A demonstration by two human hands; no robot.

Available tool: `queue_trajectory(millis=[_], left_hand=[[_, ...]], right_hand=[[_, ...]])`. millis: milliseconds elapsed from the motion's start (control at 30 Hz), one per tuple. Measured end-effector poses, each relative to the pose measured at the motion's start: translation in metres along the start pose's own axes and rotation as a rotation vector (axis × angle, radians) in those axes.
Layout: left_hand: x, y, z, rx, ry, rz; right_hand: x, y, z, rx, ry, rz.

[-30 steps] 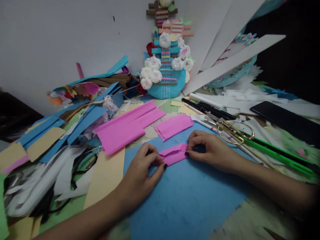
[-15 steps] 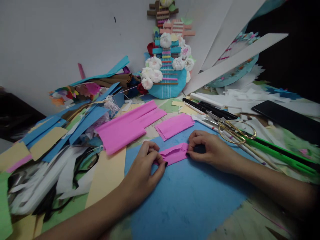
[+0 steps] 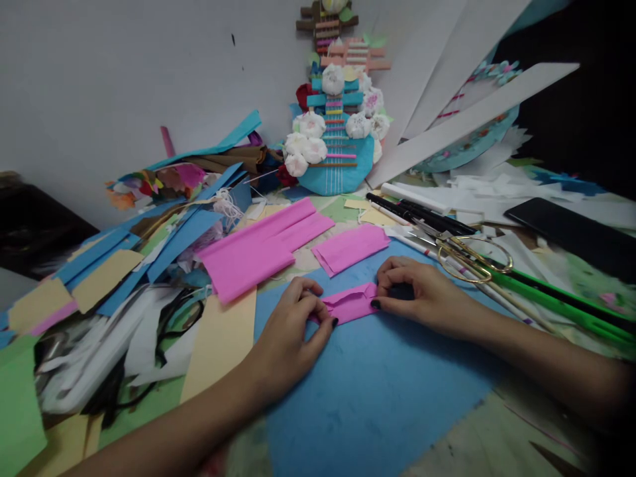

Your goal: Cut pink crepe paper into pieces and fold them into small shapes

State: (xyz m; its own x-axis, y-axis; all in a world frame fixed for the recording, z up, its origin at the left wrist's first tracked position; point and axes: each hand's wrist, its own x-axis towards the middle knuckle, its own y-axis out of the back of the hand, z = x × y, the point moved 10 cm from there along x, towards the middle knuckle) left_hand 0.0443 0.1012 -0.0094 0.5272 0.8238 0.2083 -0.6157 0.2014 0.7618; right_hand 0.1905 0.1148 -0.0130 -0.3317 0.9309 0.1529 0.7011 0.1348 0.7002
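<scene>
A small strip of folded pink crepe paper (image 3: 350, 307) is stretched between my two hands, over a blue sheet (image 3: 377, 391). My left hand (image 3: 301, 331) pinches its left end between thumb and fingers. At the right end, my right hand (image 3: 412, 291) grips it with thumb and fingertips. A loose fold gapes along the strip's upper side. Just behind lies another folded pink piece (image 3: 352, 250), and a larger pink crepe sheet (image 3: 253, 255) rests to its left.
Gold-handled scissors (image 3: 467, 255), black pens (image 3: 422, 215) and a green cutter (image 3: 556, 298) lie at the right, near a black phone (image 3: 571, 232). A white glue gun (image 3: 94, 351) with a black cord is at left. A blue paper guitar (image 3: 338, 162) with white flowers stands behind.
The whole view has shifted slightly, so everything appears a little further right. Both hands keep their hold on the pink strip, with hardly any movement of their own.
</scene>
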Motion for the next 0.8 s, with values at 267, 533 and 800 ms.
queue_trajectory(millis=[267, 533, 800], left_hand=[[0.0007, 0.0006, 0.0016, 0.016, -0.008, -0.009], [0.0007, 0.0014, 0.0002, 0.02, -0.018, 0.012], [0.0008, 0.0025, 0.0022, 0.026, -0.029, 0.015]], right_hand=[[0.0001, -0.0018, 0.0011, 0.016, 0.008, -0.022], [0.0009, -0.0021, -0.0018, 0.025, 0.023, -0.026], [0.0003, -0.0009, -0.0027, -0.005, 0.038, -0.005]])
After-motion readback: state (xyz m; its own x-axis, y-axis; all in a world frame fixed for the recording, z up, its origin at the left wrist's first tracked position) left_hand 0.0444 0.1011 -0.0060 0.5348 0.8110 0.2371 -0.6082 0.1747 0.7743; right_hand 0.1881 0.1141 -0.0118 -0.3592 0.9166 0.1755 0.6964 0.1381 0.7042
